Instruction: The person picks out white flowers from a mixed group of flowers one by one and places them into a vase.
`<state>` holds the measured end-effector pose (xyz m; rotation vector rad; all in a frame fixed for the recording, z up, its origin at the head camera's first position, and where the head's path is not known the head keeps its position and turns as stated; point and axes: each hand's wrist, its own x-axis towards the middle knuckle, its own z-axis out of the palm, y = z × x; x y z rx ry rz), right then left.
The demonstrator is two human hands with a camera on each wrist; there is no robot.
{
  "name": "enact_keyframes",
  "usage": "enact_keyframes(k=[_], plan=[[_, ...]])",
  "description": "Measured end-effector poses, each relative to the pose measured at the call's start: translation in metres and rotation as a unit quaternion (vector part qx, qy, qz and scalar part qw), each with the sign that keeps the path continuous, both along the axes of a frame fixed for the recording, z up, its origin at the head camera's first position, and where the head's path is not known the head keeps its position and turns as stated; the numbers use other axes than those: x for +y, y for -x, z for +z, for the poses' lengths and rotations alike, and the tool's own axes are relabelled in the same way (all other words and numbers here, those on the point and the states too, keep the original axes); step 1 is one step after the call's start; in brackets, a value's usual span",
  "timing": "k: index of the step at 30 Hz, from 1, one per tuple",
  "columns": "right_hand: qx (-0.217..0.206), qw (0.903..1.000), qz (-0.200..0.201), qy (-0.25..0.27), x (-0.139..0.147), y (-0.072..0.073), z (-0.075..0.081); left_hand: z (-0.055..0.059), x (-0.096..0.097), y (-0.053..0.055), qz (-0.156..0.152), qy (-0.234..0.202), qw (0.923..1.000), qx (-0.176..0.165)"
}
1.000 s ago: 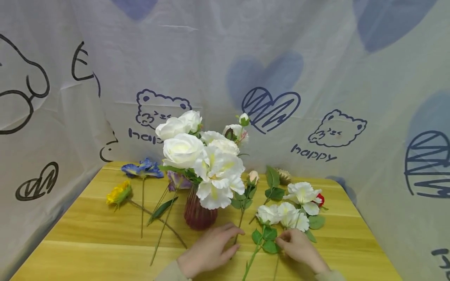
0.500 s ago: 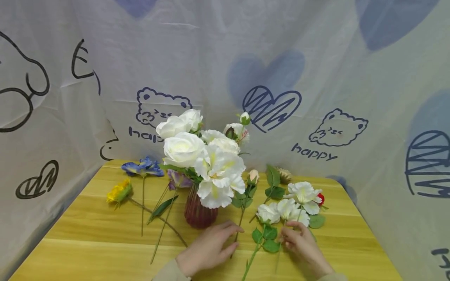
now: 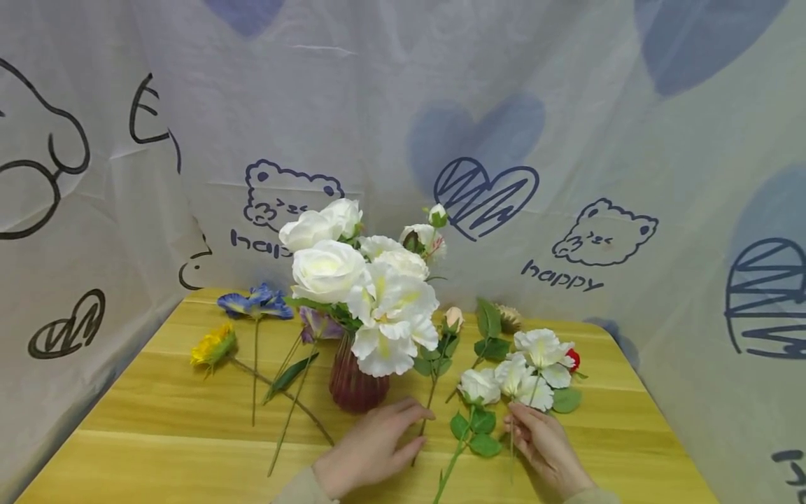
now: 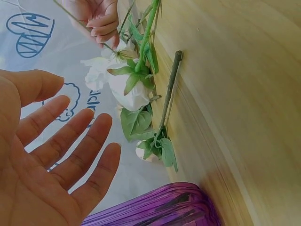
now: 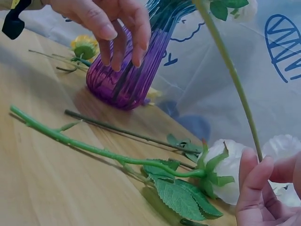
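My right hand (image 3: 544, 448) pinches the thin stem (image 5: 235, 84) of a white flower (image 3: 518, 378) between thumb and fingers, close below the bloom. In the right wrist view that stem slants up from the fingertips. Beside it lies a white rose (image 3: 480, 386) with a bright green stem and leaves. My left hand (image 3: 380, 441) holds nothing; its fingers are spread and relaxed in the left wrist view, near the ribbed reddish-purple vase (image 3: 359, 381). Several white blooms (image 3: 378, 280) fill the vase. By the left fingertips is the stem of a pale pink rosebud (image 3: 453, 319).
On the left of the wooden table (image 3: 157, 434) lie a yellow sunflower (image 3: 213, 346), a blue flower (image 3: 255, 302) and a purple one (image 3: 320, 323). Another white flower (image 3: 544, 350) and a red bloom (image 3: 573, 360) are at right. A printed curtain (image 3: 378, 105) hangs behind.
My right hand has shifted slightly right and changed its grip on the thin stem, whose lower end has swung right. The left hand has stayed nearly in place.
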<state>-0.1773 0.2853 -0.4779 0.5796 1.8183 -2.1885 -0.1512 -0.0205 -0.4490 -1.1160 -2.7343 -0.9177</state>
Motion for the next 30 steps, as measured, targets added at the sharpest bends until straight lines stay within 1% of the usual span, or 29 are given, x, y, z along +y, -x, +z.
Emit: enact_keyframes(k=[5, 10, 16, 19, 21, 25, 28, 30], plan=[[-0.005, 0.9995, 0.016, 0.027, 0.0, -0.001, 0.003, -0.002, -0.001, -0.001, -0.002, -0.007, 1.0, 0.004], [0.016, 0.9992, 0.027, 0.025, -0.002, -0.004, 0.007, -0.004, -0.002, -0.001, 0.0, -0.009, 0.9999, 0.011], [0.028, 0.999, 0.011, -0.034, -0.009, -0.008, 0.01, -0.003, -0.002, 0.0, 0.008, 0.0, 0.9999, 0.012], [0.048, 0.9969, 0.004, -0.063, -0.012, -0.01, 0.012, -0.001, -0.002, -0.001, 0.016, 0.002, 0.9997, 0.021], [0.062, 0.9944, 0.003, -0.086, -0.014, -0.01, 0.015, 0.0, -0.003, -0.001, 0.022, 0.001, 0.9993, 0.029], [0.094, 0.985, 0.003, -0.144, -0.019, -0.01, 0.024, 0.001, -0.004, -0.003, 0.033, -0.004, 0.9979, 0.055], [0.115, 0.9781, -0.001, -0.174, -0.024, -0.01, 0.032, 0.001, -0.005, -0.003, 0.056, -0.02, 0.9954, 0.075], [0.131, 0.9751, -0.004, -0.179, -0.027, -0.01, 0.037, 0.001, -0.006, -0.002, 0.089, -0.044, 0.9907, 0.094]])
